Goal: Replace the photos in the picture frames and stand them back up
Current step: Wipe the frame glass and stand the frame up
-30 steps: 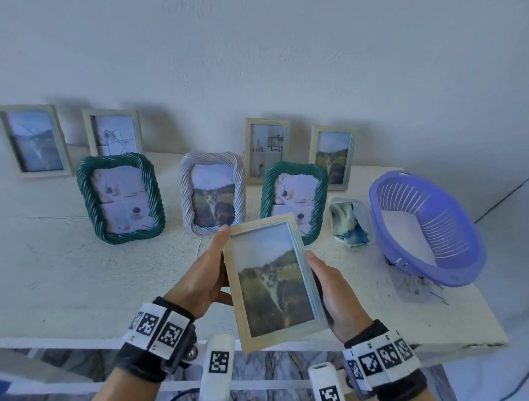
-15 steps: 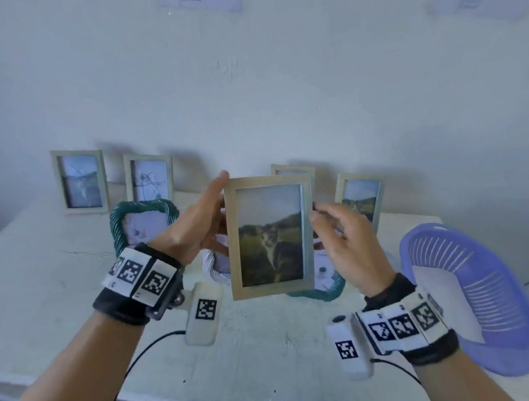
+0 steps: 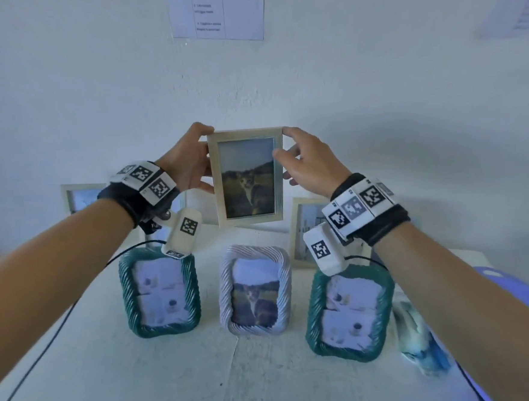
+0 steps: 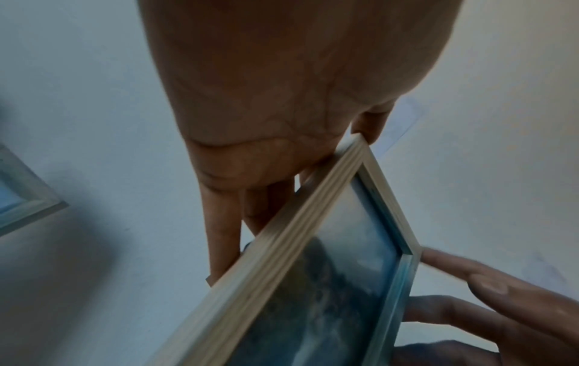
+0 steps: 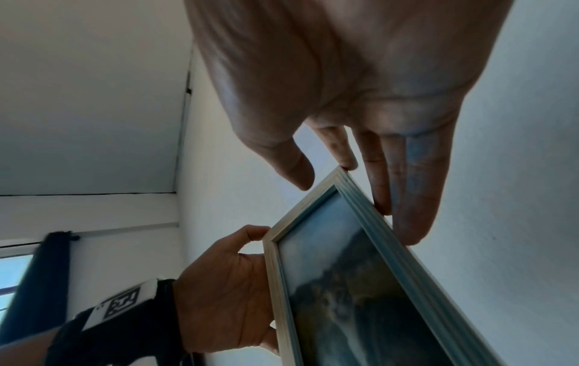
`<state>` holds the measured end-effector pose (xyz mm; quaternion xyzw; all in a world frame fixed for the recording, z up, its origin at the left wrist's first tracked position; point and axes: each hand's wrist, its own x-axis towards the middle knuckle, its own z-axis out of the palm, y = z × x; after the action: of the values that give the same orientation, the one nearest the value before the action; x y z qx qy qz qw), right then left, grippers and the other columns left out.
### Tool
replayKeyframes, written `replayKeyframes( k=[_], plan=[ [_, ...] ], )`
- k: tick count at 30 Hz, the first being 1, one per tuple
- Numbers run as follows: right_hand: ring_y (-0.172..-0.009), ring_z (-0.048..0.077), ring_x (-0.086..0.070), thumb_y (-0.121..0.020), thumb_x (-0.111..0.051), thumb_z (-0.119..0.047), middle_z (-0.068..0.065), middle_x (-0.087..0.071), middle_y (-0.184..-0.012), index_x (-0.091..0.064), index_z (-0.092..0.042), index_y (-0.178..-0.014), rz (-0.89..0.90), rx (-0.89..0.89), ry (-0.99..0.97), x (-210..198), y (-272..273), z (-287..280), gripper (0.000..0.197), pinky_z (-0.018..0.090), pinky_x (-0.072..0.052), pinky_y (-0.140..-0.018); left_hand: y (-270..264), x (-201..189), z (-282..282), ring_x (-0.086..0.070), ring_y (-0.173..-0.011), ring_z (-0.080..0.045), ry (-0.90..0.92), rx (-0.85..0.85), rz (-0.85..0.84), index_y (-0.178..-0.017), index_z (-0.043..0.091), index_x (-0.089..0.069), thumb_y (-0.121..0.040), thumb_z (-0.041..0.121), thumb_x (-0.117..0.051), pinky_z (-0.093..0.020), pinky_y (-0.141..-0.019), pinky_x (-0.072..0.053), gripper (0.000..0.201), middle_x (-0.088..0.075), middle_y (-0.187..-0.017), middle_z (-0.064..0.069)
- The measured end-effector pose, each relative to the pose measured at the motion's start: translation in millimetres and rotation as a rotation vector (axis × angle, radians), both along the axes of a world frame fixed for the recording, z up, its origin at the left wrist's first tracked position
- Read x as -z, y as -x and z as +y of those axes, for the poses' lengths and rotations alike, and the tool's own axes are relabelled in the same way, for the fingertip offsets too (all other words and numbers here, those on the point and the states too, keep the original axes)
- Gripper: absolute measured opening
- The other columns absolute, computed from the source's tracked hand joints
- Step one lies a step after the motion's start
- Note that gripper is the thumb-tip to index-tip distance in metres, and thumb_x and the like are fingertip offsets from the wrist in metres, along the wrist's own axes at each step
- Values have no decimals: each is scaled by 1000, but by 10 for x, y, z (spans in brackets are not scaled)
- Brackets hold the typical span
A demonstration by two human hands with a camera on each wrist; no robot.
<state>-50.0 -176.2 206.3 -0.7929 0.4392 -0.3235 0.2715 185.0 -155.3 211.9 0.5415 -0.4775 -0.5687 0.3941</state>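
Held frame: pale wooden rectangular picture frame (image 3: 247, 176) with cat photo behind glass, upright, face to camera, raised off the white worktop (image 3: 175, 378), in front of the white wall (image 3: 374, 83)
Left hand: left hand (image 3: 189, 166) grips the frame's left edge, thumb at top corner, fingers (image 4: 222, 235) curled behind (back of frame hidden)
Right hand: right hand (image 3: 309, 162) pinches the top right corner and right edge, fingers (image 5: 407, 193) clamped on the frame's side, thumb in front
Front row: two green rope-textured frames (image 3: 160, 289) (image 3: 351, 313) standing upright, white rope-textured frame (image 3: 255, 290) with cat photo between them
Back row: pale wooden frames against the wall, one (image 3: 81, 197) at left, one (image 3: 309, 228) at right, partly hidden by arms
Right edge: purple plastic basket (image 3: 497, 284), mostly behind right forearm; blue-white crumpled item (image 3: 420, 339) beside it (cannot tell what)
Wall: printed paper sheet (image 3: 217, 11) above
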Motion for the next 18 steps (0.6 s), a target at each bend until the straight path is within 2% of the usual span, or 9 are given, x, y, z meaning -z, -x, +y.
replayKeyframes(
  k=[3,5,9,12,14,16,18],
  plan=[
    [-94,23,-64,-98,-45,-33,1,-62,-97,-23,-22,-151,73,16,-68,135,-170,-292,58,44,-51,-92,-175,130,-340,-57,-86,-28,-108,75,-2,-111,12,-53,-86,50,-37,-49,-84,-51,49,-54,-97,-13],
    [-96,25,-64,-99,-44,-30,5,-62,-104,-30,-20,-148,117,30,-114,252,-280,-468,52,46,-51,-92,-277,250,-545,-57,-84,-27,-162,100,-33,-107,13,-50,-77,47,-42,-48,-83,-51,46,-51,-96,-12],
    [-87,26,-68,-100,-40,-24,14,-63,-109,-37,-19,-142,136,38,-305,483,-449,-705,42,44,-57,-81,-453,561,-860,-60,-83,-28,-269,166,-76,-105,12,-53,-69,43,-45,-45,-79,-53,48,-56,-96,-11],
    [-87,25,-69,-100,-39,-24,14,-62,-110,-36,-20,-140,152,35,-446,651,-512,-799,40,41,-58,-82,-553,802,-1030,-61,-82,-28,-328,203,-83,-109,10,-52,-68,42,-45,-47,-79,-53,53,-57,-98,-11],
    [-89,27,-69,-101,-39,-24,16,-62,-111,-34,-20,-140,166,42,-512,753,-549,-848,40,41,-58,-83,-589,955,-1107,-60,-82,-28,-356,220,-76,-105,9,-53,-68,42,-45,-49,-83,-52,50,-57,-96,-11],
    [-93,31,-68,-101,-38,-23,20,-60,-113,-32,-20,-141,179,51,-576,832,-578,-893,41,42,-56,-87,-600,1094,-1160,-60,-84,-27,-372,229,-68,-104,10,-54,-73,41,-42,-48,-81,-53,46,-58,-96,-10],
    [-93,37,-67,-101,-38,-21,26,-58,-116,-30,-19,-143,190,53,-641,881,-608,-930,43,43,-55,-87,-603,1210,-1192,-60,-88,-27,-389,230,-61,-111,11,-54,-76,41,-40,-48,-81,-53,48,-59,-100,-10]
  ],
)
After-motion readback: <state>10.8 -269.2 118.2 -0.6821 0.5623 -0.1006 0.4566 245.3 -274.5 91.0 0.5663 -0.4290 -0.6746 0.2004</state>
